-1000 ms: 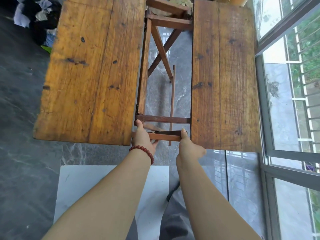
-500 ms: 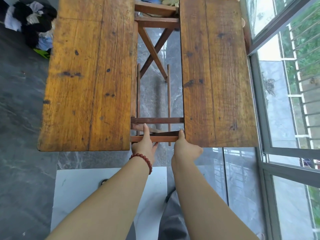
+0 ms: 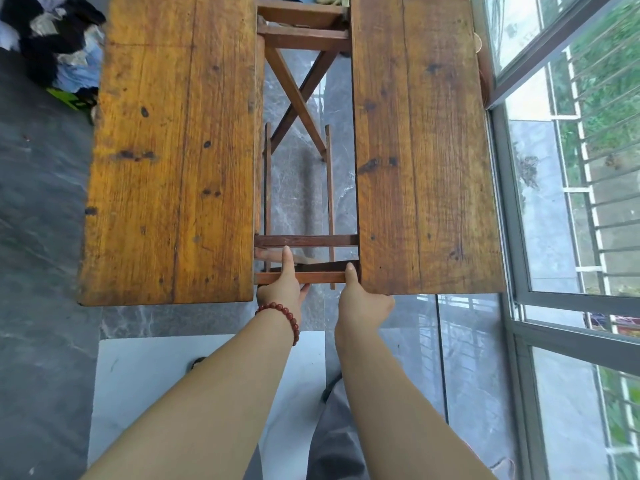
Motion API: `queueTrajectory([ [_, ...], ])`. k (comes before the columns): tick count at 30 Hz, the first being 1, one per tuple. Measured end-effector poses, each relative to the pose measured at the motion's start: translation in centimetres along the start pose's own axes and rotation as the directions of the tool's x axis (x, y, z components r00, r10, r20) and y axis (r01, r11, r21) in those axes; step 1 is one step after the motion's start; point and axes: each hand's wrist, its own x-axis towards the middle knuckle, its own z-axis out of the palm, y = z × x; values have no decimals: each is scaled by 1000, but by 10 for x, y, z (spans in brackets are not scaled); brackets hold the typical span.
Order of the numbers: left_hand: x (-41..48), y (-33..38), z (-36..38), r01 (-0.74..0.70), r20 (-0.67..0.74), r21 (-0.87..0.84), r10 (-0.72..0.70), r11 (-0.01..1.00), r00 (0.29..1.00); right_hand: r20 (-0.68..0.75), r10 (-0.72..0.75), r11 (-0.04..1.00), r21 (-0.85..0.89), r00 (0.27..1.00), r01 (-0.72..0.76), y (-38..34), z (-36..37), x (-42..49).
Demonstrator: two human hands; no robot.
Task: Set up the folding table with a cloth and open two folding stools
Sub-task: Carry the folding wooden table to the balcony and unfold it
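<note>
Wooden rail [image 3: 318,278] at the near end of the folding table [image 3: 304,39] — both hands clasp it, thumbs on top: left hand [image 3: 280,289] by the left board [image 3: 173,150], right hand [image 3: 360,303] against the right board [image 3: 422,150]. Pull level and evenly so the boards close the gap above the crossed legs [image 3: 298,98] — stay clear of the pinch. The table stands beside the window [image 3: 502,202]. No readable writing anywhere.

Left leaf [image 3: 173,161] and right leaf [image 3: 422,161] stood apart, crossed legs [image 3: 298,95] between.
Left hand [image 3: 282,289] and right hand [image 3: 360,303] gripped the near rail [image 3: 318,278] in the gap; clothes pile [image 3: 45,39] far left, window [image 3: 571,168] right.
</note>
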Motion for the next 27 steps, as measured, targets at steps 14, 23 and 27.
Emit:
queueTrajectory([
  [14, 2, 5, 0, 8, 85, -127, 3, 992, 996, 284, 107, 920, 335, 953, -204, -6, -11, 7],
  [23, 7, 16, 6, 35, 134, -119, -19, 992, 991, 411, 111, 860, 416, 905, -294, -10, -6, 12],
  [27, 14, 24, 8, 14, 117, -96, -3, 995, 993, 394, 109, 854, 433, 913, -289, -13, 3, 10],
])
